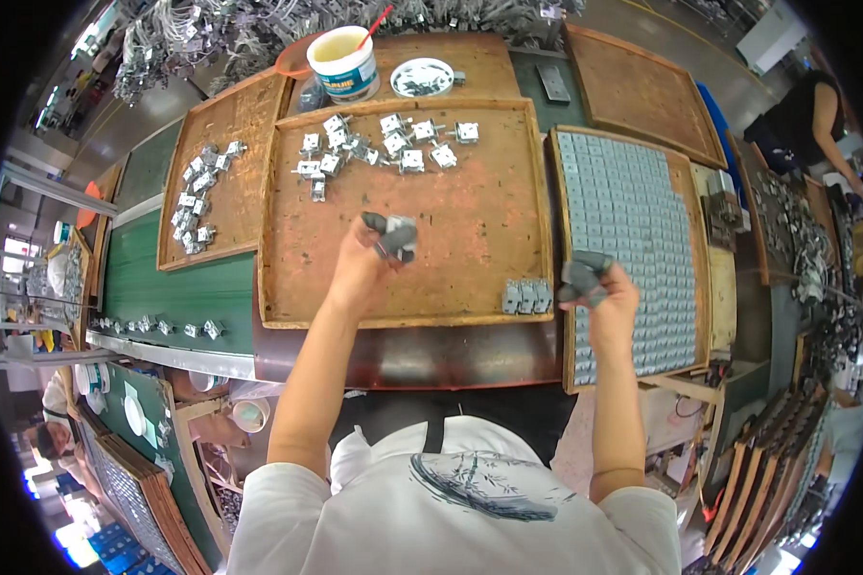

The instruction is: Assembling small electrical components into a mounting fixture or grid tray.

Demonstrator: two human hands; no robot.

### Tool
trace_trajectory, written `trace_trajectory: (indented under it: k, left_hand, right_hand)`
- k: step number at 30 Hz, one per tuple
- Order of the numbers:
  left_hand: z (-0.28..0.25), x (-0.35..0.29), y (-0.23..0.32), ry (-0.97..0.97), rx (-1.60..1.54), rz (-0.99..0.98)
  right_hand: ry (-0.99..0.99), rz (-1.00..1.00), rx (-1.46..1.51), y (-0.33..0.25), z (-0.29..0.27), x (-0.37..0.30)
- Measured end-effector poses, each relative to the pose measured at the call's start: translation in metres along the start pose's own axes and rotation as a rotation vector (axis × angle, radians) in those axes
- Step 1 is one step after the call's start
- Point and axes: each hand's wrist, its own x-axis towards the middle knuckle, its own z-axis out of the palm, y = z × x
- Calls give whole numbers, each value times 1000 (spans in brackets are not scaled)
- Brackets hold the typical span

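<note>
Left hand: I am seeing my left hand clamping its dark-covered fingertips on a small silver part, above the middle of the centre tray.
Right hand: my right hand is hanging over the near-left part of the right-hand tray, its dark-covered fingers bunching together; I cannot tell whether they are gripping anything.
Centre tray: loose silver blocks are lying scattered along its far half, while a neat row of blocks is sitting in its near right corner.
Right-hand tray: close rows of grey blocks are filling most of it.
Left-hand tray: more silver pieces are lying loosely in this wooden tray.
Green surface: a few metal pieces are lying near the close edge of the green strip.
Far side: a white tub is standing with a red stick leaning out, beside a dark-mottled white disc.
Counter: the dark counter is showing just in front of the centre tray.
</note>
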Motion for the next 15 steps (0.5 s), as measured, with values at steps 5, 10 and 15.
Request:
trace_trajectory:
  k: [5,10,15]
  left_hand:
    - [24,-66,3,-379,-184,-176]
    - [33,-100,-6,-373,-162,-161]
    - [37,-111,-10,-477,63,207]
  right_hand:
    - [-173,8,96,-17,57,-42]
    - [-334,-147,-470,-29,61,-68]
    - [-304,-543,-838,-37,61,-78]
